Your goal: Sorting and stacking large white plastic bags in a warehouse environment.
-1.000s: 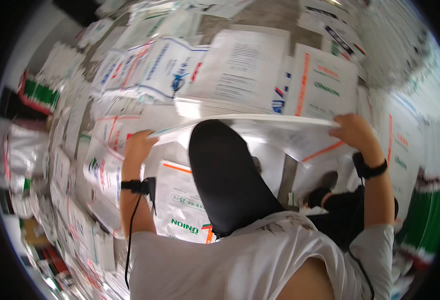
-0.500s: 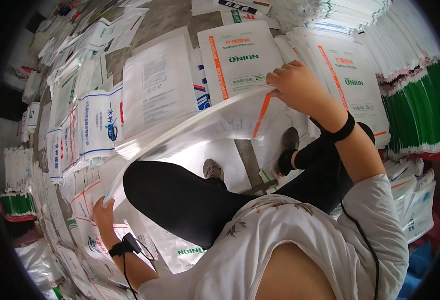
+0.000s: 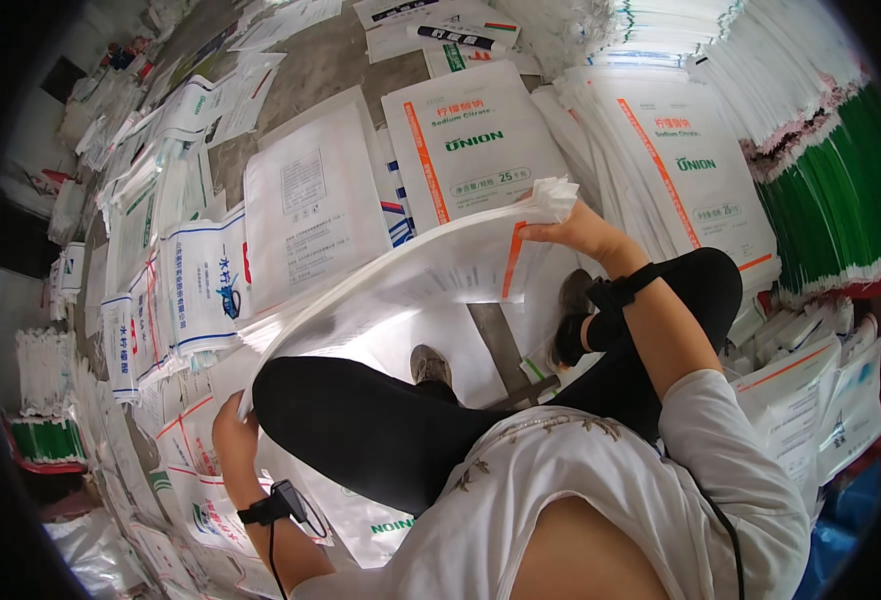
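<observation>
I hold a large white woven sack [image 3: 400,285] with an orange stripe, stretched between both hands above my black-trousered legs. My right hand [image 3: 575,232] grips its bunched far corner at the upper right. My left hand [image 3: 232,432] grips the near lower-left corner beside my left knee. The sack sags in a curve between them. Both wrists wear black bands.
White printed sacks lie spread over the concrete floor [image 3: 330,65] all around. One with an orange stripe [image 3: 475,145] lies just beyond the held sack. Tall stacks of sacks [image 3: 830,170], white and green-edged, stand at the right. More piles [image 3: 175,290] line the left.
The view has swung to the right and down. The held sack has turned with my hands, my right hand now further forward and my left hand lower by my knee.
</observation>
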Motion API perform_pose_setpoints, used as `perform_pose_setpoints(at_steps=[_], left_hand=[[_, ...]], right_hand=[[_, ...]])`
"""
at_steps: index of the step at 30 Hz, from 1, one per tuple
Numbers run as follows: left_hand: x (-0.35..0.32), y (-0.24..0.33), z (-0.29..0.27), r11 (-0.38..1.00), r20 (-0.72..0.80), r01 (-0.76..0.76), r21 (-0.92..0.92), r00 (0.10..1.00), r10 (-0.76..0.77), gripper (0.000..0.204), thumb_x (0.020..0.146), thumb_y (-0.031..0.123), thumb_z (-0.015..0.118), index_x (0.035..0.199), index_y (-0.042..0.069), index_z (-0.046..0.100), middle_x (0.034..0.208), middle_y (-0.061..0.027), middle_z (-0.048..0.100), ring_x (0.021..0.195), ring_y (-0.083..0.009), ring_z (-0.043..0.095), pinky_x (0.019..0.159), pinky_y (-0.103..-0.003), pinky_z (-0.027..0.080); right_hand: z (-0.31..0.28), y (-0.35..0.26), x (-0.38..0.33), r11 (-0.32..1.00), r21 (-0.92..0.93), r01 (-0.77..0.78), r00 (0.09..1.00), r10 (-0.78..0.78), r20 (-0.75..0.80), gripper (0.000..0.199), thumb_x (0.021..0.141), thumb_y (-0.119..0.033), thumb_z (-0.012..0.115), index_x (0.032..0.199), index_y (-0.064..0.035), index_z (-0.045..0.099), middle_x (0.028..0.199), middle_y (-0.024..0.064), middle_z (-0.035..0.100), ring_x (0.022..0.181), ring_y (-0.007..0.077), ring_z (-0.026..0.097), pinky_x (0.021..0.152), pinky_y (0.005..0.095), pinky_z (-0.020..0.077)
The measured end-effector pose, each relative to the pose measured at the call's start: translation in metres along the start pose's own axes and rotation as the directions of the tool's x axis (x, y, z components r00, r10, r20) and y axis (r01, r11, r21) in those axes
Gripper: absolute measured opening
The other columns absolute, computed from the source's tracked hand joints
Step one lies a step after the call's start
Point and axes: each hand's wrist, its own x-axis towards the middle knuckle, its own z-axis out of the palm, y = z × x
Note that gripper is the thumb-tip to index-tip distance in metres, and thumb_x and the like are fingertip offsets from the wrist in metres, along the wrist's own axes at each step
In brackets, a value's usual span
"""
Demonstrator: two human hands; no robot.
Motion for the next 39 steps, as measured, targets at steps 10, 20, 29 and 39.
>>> perform_pose_setpoints(at_steps=[10,20,29,39], left_hand=[[0.000,0.012,0.007,0.989,-0.144,-0.068,0.131,0.986,0.087,0.022,0.084,0.022,0.072,0.099,0.006,0.070,0.092,-0.0190,0.069,0.086,-0.0410,0.065,0.076,-0.047,0.051],[0.079,0.000,-0.049,0.877,-0.200,0.192,0.440,0.973,-0.113,0.040,0.092,0.039,0.064,0.121,0.012,0.069,0.113,-0.0162,0.071,0.105,-0.0361,0.067,0.092,-0.046,0.051],[0.253,0.049,-0.262,0.616,-0.379,0.172,0.769,0.899,0.221,0.035,0.095,0.032,0.060,0.125,0.015,0.064,0.115,-0.0141,0.069,0.108,-0.0348,0.065,0.087,-0.049,0.052],[0.466,0.191,-0.144,0.451,-0.207,-0.137,0.882,0.747,0.632,0.020,0.090,0.011,0.057,0.106,0.013,0.068,0.108,-0.0100,0.071,0.099,-0.0320,0.067,0.090,-0.045,0.051]], right_hand=[[0.020,-0.010,-0.027,0.952,-0.279,0.124,0.985,-0.152,-0.080,0.037,0.081,-0.016,0.081,0.113,-0.0015,0.067,0.100,0.0123,0.069,0.092,0.0244,0.065,0.087,0.0343,0.0503],[0.029,-0.045,0.004,0.752,-0.657,0.056,0.998,-0.026,0.055,0.039,0.082,-0.032,0.080,0.110,-0.0069,0.071,0.097,0.0150,0.073,0.086,0.0329,0.069,0.079,0.0401,0.0533],[0.116,-0.050,0.107,0.980,0.197,0.004,0.977,0.038,-0.208,0.032,0.089,-0.022,0.073,0.111,0.0003,0.067,0.093,0.0081,0.070,0.077,0.0150,0.067,0.058,0.0282,0.0548],[0.280,0.088,0.228,0.549,0.827,-0.116,0.903,0.406,-0.142,0.039,0.093,-0.022,0.070,0.126,-0.0082,0.056,0.113,0.0072,0.065,0.094,0.0193,0.066,0.071,0.0340,0.0572]])
